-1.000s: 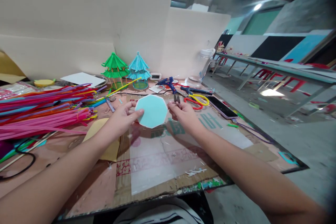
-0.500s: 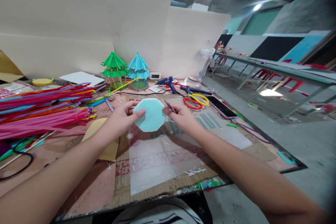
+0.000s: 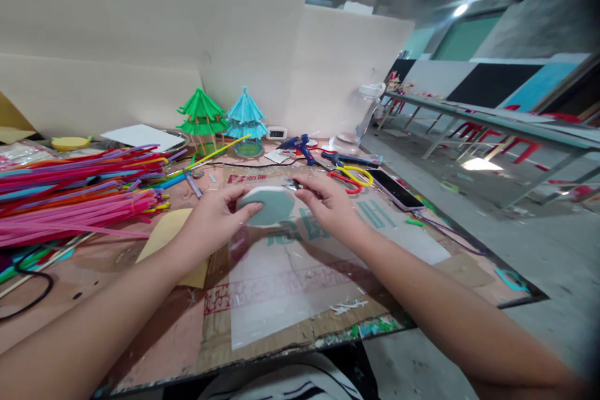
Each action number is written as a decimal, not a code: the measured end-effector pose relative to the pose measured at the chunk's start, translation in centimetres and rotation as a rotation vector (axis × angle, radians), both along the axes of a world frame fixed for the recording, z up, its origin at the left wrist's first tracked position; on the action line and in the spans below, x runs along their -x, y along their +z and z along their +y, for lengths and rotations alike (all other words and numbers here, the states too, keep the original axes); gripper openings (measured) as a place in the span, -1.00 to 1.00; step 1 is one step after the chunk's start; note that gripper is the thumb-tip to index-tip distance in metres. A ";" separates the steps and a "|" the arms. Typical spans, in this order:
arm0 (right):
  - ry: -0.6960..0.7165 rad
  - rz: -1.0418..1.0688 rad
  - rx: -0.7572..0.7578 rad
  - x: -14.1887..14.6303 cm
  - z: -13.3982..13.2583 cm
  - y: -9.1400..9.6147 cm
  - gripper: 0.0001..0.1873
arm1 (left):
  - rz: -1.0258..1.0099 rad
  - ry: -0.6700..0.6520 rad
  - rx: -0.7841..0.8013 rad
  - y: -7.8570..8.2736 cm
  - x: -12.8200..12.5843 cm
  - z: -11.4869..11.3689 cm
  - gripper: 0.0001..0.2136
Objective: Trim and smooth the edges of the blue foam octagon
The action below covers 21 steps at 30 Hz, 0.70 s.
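Note:
My left hand [image 3: 234, 209] is closed on the left edge of a pale blue octagonal board [image 3: 270, 207] with a thick white rim. The thumb lies on its top face. The board is tilted, held above a translucent printed sheet [image 3: 300, 306]. My right hand [image 3: 323, 200] is closed round a small pointed metal blade [image 3: 291, 184], whose tip is beside the board's right edge. Most of the blade is hidden by the fingers, so its exact kind is unclear. A yellow card [image 3: 166, 237] lies under my left forearm.
Bundled coloured pipe cleaners [image 3: 84, 194] lie at left. Green [image 3: 201, 115] and blue [image 3: 245, 115] tiered pavilion models stand at the back. Towards the right are a blue glue gun [image 3: 300, 145], scissors [image 3: 359, 176], a phone [image 3: 396, 190] and a clear jug [image 3: 363, 114]. White scraps [image 3: 347, 307] lie near the front edge.
The octagonal board has tipped, so its face shows flatter and its white rim faces me. My right hand has turned, and the blade now points left towards the board.

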State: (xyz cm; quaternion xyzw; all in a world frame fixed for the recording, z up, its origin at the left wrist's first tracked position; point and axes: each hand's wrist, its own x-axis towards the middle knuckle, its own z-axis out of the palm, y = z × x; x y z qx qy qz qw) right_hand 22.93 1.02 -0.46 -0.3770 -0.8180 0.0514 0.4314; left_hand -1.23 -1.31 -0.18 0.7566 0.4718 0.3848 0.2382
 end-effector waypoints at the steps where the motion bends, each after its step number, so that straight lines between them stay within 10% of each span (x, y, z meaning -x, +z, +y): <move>1: 0.003 -0.034 -0.026 0.0 0.0 0.0 -0.66 | 0.023 0.005 -0.017 0.0 0.0 -0.1 -0.74; 21: 0.081 -0.170 -0.072 0.5 -1.0 0.2 -0.67 | 0.312 0.058 -0.379 -0.3 0.5 -0.5 -0.81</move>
